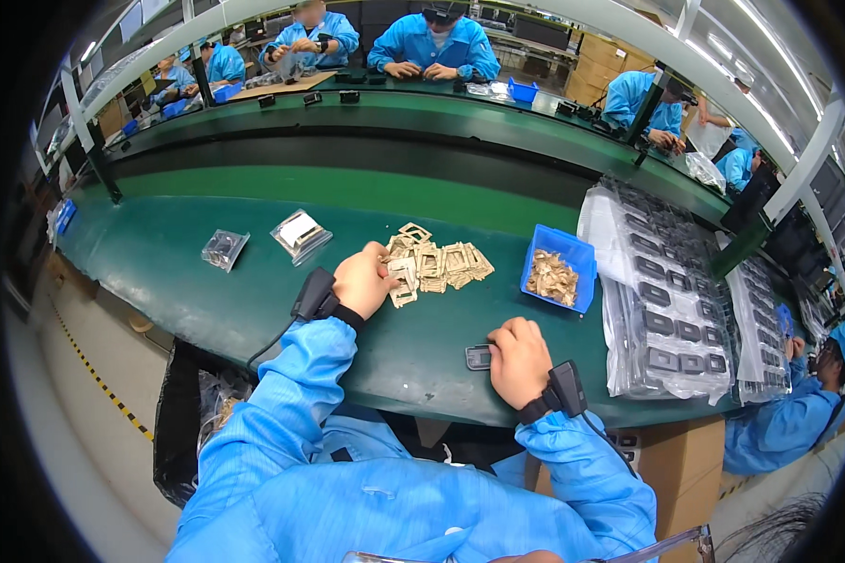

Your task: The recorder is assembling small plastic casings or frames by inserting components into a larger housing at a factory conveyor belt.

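My left hand (361, 280) is at the left edge of a pile of flat beige rectangular frames (455, 263). Its fingers are closed on a beige frame (403, 272) at that edge; part of the grip is hidden. Lower on the green table, my right hand (520, 364) has its fingers curled over one end of a small dark grey plastic casing (479, 357), whose other end sticks out to the left. Beyond the right hand stands a blue bin (587, 281) holding small crumpled tan pieces (553, 278).
Rows of black casings (659, 324) lie on plastic sheeting at the right. Two clear bags of parts, one with dark pieces (224, 250) and one with a white block (300, 235), lie at the left. A metal upright (770, 220) rises at the right; co-workers sit opposite.
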A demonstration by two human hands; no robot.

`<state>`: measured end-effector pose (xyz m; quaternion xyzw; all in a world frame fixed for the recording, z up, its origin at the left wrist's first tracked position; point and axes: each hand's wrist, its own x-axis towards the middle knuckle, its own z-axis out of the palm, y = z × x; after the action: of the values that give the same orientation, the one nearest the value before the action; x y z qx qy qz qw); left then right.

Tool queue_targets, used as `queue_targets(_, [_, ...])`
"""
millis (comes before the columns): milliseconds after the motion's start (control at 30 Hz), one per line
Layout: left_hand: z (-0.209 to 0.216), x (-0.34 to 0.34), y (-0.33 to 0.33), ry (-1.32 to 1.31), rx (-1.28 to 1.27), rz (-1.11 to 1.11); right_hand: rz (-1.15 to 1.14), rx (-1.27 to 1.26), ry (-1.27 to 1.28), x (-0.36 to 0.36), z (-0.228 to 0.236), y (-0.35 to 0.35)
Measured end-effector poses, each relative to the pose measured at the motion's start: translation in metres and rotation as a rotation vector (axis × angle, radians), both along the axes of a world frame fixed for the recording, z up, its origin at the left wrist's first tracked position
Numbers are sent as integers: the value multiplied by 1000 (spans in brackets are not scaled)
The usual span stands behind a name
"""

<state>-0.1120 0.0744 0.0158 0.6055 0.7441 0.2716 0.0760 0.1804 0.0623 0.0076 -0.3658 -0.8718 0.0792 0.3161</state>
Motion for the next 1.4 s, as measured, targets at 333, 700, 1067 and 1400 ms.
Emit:
queue_targets(333, [2,-19,-3,-594,120,-236,146,-57,292,-15,47,35])
queue_targets(700, [-10,-4,6,-118,209,-142,325,-305,563,-29,9,77])
queue_targets(1067, [-14,-8,25,68,191,-59,293,-352,596,-18,7,78])
queue_targets(1400, [34,28,31,298,321,-196,214,-374,643,-13,11,81])
